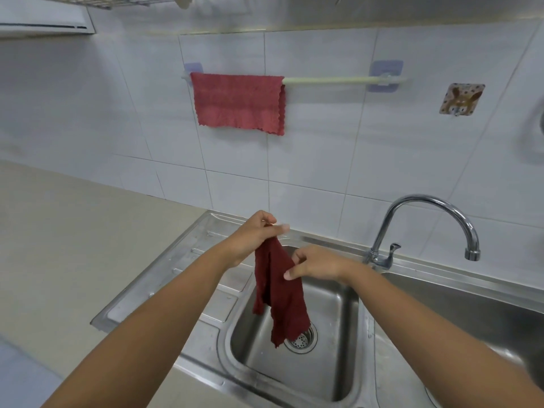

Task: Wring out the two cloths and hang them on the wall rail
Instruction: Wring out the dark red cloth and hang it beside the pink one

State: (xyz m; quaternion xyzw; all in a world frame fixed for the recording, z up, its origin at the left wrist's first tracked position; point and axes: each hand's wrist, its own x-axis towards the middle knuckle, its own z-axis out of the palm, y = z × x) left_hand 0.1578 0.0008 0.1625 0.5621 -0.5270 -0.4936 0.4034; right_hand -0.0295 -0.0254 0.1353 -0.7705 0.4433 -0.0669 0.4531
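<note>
— What is the head camera showing over there?

— The person is standing at the sink [338, 375], both bare forearms reaching out over the left basin. The left hand [253, 237] is holding up the dark red cloth [279, 293] by its top edge, fingers [269, 226] pinched together on the fabric. The cloth is hanging down limp and creased, its lower tip dangling just above the drain strainer [303, 340].

— And the other hand?

— The right hand [316, 265] is sitting against the cloth's right edge, partway down. Its fingers [291, 274] are curling loosely at the fabric; I cannot tell whether they are actually clamping it or only touching it.

— Where is the second cloth?

— The lighter red cloth [240, 103] is already draping over the left end of the wall rail [329, 81], folded across it and hanging flat against the white tiles [309, 160]. The right stretch of the rail is showing bare between the cloth and the right bracket [385, 76].

— Anything else around?

— The chrome tap [424, 228] is arching over to the right, spout pointing down toward the right basin, well apart from the hands. A small patterned hook [460, 98] is sticking to the tiles right of the rail. The beige surface [59, 245] is stretching off to the left of the sink's ribbed drainer [188, 278].
</note>
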